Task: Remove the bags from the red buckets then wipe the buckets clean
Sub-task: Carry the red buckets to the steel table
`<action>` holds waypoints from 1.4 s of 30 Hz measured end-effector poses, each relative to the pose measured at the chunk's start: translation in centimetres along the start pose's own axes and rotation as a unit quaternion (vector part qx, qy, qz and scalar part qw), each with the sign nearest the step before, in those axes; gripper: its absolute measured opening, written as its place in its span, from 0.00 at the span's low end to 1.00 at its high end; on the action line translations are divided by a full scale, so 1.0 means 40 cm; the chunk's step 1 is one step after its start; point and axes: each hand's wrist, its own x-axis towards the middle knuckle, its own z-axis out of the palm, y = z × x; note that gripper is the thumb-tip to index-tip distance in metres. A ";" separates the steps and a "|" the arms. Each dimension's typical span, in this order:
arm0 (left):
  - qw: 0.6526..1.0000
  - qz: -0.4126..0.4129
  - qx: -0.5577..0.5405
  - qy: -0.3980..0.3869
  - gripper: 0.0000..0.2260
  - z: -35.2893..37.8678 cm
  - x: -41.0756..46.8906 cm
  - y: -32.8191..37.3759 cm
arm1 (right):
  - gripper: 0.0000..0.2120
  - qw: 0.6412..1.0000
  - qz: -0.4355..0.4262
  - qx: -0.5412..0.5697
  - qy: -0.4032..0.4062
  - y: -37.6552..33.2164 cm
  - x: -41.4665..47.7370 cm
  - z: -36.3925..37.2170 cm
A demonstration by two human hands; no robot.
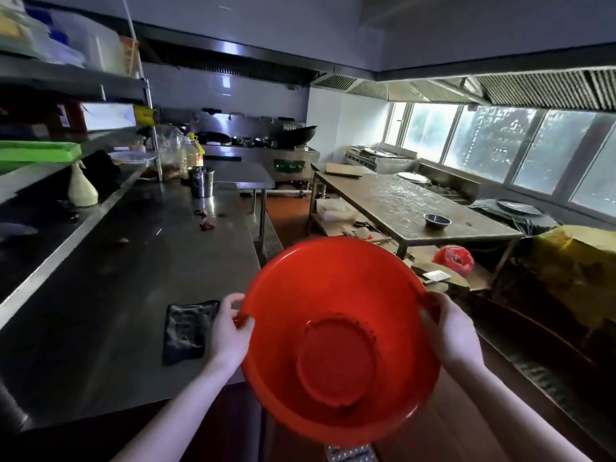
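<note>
I hold a red bucket (336, 295) in the air in front of me, tilted so its open mouth faces me. No bag is inside; dark specks ring its round base. My left hand (230, 331) grips the left rim, fingers curled over the edge. My right hand (448, 331) grips the right rim the same way. A dark folded cloth (188, 330) lies flat on the steel counter (133, 278) just left of my left hand.
A steel cup (201, 182) and red scraps (207, 225) sit farther along the counter. A second steel table (410, 208) with a small bowl (437, 221) stands across the aisle. A red plastic bag (454, 259) and a yellow bag (580, 261) lie at right.
</note>
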 end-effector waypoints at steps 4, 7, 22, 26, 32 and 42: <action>0.998 -0.005 0.002 0.066 0.15 0.067 0.116 0.006 | 0.20 0.998 -0.055 0.011 -0.035 0.004 0.224 0.101; 0.992 0.008 0.012 0.125 0.14 0.121 0.199 0.010 | 0.18 0.993 -0.108 0.031 -0.045 0.008 0.382 0.191; 0.930 -0.017 0.119 0.348 0.13 0.170 0.526 -0.013 | 0.18 0.932 -0.284 0.164 -0.153 -0.268 0.942 0.654; 0.913 -0.027 0.126 0.387 0.13 0.110 0.656 -0.082 | 0.16 0.917 -0.300 0.188 -0.181 -0.403 1.025 0.835; 0.881 -0.069 0.115 0.454 0.13 0.018 0.822 -0.173 | 0.17 0.878 -0.364 0.196 -0.239 -0.650 1.133 1.074; 0.813 -0.156 0.144 0.543 0.13 -0.064 0.939 -0.262 | 0.16 0.790 -0.462 0.199 -0.351 -0.983 1.218 1.391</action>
